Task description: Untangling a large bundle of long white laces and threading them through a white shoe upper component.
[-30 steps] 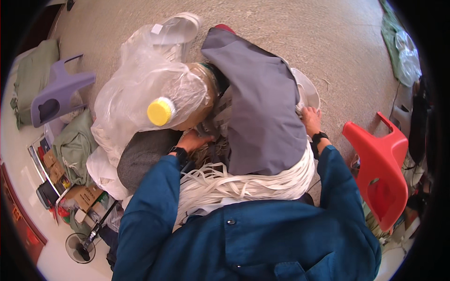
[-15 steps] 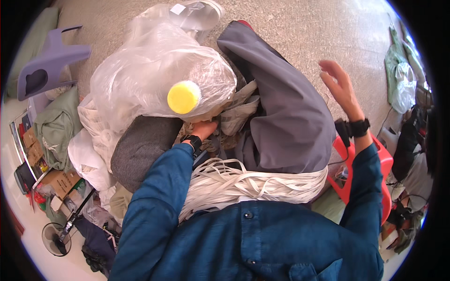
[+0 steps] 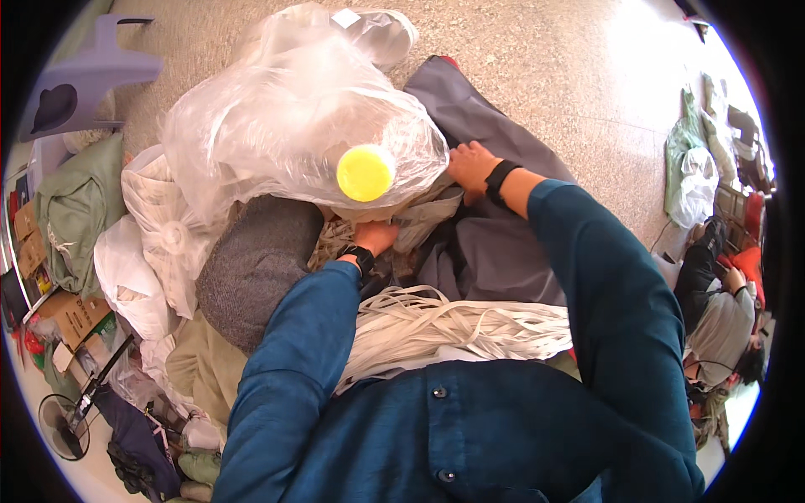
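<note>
A large clear plastic bag (image 3: pixel 277 126) bulges over the floor before me, with a yellow round disc (image 3: pixel 365 173) at its near side. My right hand (image 3: pixel 472 166) meets the bag's right edge, its fingers curled in against the plastic. Below the bag's near edge, my left hand (image 3: pixel 375 237) is closed beside pale crumpled material (image 3: pixel 428 220); its fingertips are partly hidden, so what it grips does not show. Across my lap lies a thick bundle of flat cream strips (image 3: pixel 461 327). Dark grey cloth (image 3: pixel 511 251) covers my right leg.
At the left are a purple plastic chair (image 3: pixel 92 71), white bags (image 3: pixel 134 272), green cloth (image 3: pixel 80 218), cardboard boxes (image 3: pixel 75 318) and a small fan (image 3: pixel 64 426). Another person (image 3: pixel 721 323) sits at the far right, near green and clear bags (image 3: pixel 692 180).
My right hand has swung in from the right to the bag's edge. The left hand stays below the bag. The view has shifted, and another person now shows at the right.
</note>
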The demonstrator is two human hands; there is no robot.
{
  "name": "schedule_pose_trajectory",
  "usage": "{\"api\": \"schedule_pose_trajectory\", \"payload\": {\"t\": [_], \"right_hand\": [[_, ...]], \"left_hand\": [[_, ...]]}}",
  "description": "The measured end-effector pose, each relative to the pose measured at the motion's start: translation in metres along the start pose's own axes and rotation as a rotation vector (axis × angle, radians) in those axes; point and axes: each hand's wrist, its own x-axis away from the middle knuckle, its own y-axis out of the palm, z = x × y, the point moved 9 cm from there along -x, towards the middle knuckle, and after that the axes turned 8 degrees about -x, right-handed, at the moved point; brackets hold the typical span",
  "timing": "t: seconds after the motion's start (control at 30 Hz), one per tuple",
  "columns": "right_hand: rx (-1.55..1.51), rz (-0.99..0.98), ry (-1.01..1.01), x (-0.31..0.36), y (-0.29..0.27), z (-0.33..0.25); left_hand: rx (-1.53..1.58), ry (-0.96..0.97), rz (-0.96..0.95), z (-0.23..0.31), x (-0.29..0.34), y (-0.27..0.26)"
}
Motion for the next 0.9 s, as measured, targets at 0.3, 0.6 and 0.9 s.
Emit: {"api": "schedule_pose_trajectory", "payload": {"t": [0.3, 0.6, 0.9], "right_hand": [[0.213, 0.236, -0.172, -0.042, 0.082, -0.036], [-0.076, -0.004, -0.305, -0.005, 0.027, -0.074], [-0.006, 0.142, -0.259, 0.121, -0.055, -0.134]], "left_hand": [[0.166, -0.015, 0.211, 0.012, 0.004, -0.017], [0.108, -0.134, 0.035, -0.002, 0.026, -0.036], [-0.209, 0.09, 0.253, 0.06, 0.152, -0.152]]}}
